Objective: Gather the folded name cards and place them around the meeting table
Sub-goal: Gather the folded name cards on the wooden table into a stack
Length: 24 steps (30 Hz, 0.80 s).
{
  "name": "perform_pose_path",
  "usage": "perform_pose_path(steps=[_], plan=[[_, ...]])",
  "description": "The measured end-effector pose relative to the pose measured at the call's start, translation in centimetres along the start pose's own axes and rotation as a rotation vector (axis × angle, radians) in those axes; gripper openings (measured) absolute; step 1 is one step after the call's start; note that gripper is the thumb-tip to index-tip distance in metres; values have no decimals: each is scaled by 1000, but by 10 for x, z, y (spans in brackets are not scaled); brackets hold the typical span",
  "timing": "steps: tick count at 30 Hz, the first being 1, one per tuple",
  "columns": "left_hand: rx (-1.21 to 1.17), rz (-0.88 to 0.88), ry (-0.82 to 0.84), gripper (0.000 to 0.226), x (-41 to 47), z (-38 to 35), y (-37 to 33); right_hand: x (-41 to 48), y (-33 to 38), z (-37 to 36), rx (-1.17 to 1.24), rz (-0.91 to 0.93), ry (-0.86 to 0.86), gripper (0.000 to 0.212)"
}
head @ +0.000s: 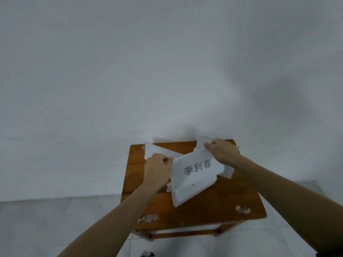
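Holding the stack of folded name cards (193, 175) between both hands, I have it tilted over the middle of the small wooden surface (213, 208). I cannot tell whether its lower corner touches the wood. The top card faces me and shows three dark printed characters.

My left hand (157, 169) pinches the stack's left edge with curled fingers. My right hand (222, 152) pinches the upper right corner between thumb and fingertips.

Another white card (157, 150) lies at the back left of the surface, just behind my left hand. More white paper (203, 140) shows behind and under my right hand.

Pale chipped spots (148, 218) mark the wood near the front edge. The surface stands against a plain white wall (130, 71) on a pale tiled floor (46, 219).
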State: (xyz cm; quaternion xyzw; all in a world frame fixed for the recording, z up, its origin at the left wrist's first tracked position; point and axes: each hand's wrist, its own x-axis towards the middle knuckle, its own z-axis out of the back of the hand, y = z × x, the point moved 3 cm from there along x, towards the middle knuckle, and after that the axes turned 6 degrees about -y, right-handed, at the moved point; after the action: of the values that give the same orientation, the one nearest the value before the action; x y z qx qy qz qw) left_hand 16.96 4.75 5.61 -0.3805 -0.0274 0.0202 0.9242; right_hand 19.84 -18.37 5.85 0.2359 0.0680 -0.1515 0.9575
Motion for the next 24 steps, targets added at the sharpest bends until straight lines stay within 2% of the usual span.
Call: perform_pose_path(steps=[2,6,8,15,19,21,24], plan=[[39,68,-17,23,-13,-19,3,0,-13,-7,-35,51,34,45],[177,177,-27,21,-32,-47,11,-2,-22,-27,-339,283,151,38],[260,197,-10,21,-37,-55,12,0,-25,-38,-395,343,179,39],[417,174,73,11,-39,-73,11,6,-35,-54,-672,605,136,46],[378,180,95,13,-32,-75,15,16,-38,-53,-583,588,178,38],[323,181,119,26,-28,-73,20,21,-37,-47,-483,508,188,30],[239,210,158,36,-16,-63,33,32,-27,-39,-299,339,120,45]])
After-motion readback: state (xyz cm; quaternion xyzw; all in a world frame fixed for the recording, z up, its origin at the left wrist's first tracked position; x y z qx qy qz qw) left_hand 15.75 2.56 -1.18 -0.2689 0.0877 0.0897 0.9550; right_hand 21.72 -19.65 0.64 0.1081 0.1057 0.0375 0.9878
